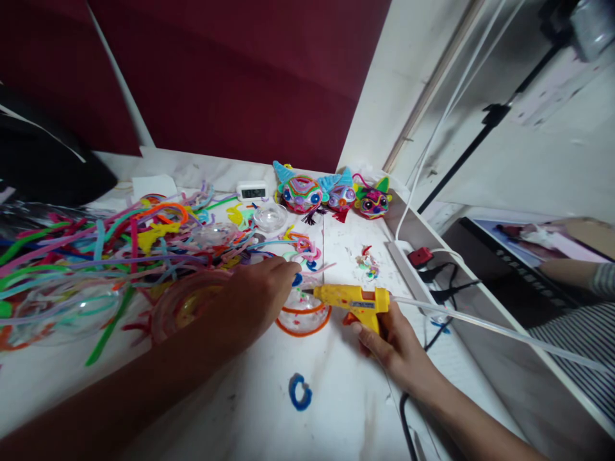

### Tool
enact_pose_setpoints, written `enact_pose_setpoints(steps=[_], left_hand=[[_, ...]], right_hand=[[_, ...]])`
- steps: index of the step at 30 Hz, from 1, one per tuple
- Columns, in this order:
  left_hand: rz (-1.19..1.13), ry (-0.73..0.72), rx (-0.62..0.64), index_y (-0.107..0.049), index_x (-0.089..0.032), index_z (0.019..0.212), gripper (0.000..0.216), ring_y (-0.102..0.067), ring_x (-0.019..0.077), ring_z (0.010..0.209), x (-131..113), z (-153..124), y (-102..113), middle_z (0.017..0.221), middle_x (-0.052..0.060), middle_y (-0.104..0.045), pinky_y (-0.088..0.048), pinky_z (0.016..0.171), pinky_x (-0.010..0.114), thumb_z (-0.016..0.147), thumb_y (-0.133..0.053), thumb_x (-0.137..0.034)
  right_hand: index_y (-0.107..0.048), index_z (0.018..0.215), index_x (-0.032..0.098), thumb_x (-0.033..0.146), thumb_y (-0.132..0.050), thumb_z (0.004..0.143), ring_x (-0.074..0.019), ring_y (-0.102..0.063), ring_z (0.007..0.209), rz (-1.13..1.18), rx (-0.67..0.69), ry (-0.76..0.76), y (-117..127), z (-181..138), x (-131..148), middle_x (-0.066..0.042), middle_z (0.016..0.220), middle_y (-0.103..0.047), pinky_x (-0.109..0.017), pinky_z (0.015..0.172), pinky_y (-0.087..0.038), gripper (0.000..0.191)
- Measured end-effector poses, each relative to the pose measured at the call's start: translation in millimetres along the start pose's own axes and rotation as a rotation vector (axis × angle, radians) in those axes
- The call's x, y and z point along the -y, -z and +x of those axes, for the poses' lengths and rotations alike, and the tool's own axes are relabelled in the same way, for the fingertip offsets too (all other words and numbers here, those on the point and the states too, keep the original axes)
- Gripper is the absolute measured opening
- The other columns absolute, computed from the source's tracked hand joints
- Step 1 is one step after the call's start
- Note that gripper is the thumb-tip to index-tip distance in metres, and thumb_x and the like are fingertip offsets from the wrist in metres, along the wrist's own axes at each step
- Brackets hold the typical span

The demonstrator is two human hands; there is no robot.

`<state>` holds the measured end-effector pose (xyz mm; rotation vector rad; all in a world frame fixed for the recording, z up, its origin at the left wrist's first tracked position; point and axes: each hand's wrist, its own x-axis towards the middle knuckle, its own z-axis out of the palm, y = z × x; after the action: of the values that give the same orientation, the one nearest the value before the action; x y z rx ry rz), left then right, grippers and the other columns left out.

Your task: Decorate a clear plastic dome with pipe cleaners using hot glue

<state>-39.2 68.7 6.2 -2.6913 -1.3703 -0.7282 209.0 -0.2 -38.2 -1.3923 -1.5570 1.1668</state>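
Observation:
My right hand grips a yellow glue gun by its handle, with a finger by the red trigger. Its nozzle points left, close to a small blue pipe cleaner coil pinched in the fingertips of my left hand. Whether nozzle and coil touch, I cannot tell. Just below the nozzle sits a clear plastic dome, ringed by orange pipe cleaner and partly covered by my left hand. Nearer to me, an open blue pipe cleaner ring lies on the white table.
Many coloured pipe cleaners and clear plastic shells cover the left side. Decorated animal-head ornaments line the back beside a small digital clock. A power strip with cables runs along the right; another person's arm shows beyond.

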Motion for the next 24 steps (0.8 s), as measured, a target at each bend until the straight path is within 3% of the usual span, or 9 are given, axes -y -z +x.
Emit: enact_pose_setpoints(steps=[15,24], left_hand=[[0.006,-0.001,0.055,-0.064,-0.016,0.089,0.021,-0.065,0.0173,0.081,-2.7,-0.9,0.6,0.088,0.006,-0.069,-0.049,0.075,0.028,0.090,-0.045,-0.010],[0.016,0.005,0.089,-0.064,-0.015,0.091,0.021,-0.066,0.0185,0.083,-2.7,0.4,-0.6,0.091,0.007,-0.069,-0.051,0.077,0.030,0.089,-0.044,-0.008]], right_hand=[[-0.041,0.114,0.022,0.039,-0.055,0.091,-0.0118,-0.054,0.060,0.006,-0.012,-0.012,4.3,-2.0,1.4,-0.004,0.090,-0.063,-0.025,0.053,-0.048,0.031],[-0.043,0.106,0.022,0.041,-0.055,0.091,-0.0114,-0.054,0.060,0.012,0.002,0.001,1.4,0.0,-1.0,-0.004,0.092,-0.062,-0.026,0.052,-0.048,0.027]])
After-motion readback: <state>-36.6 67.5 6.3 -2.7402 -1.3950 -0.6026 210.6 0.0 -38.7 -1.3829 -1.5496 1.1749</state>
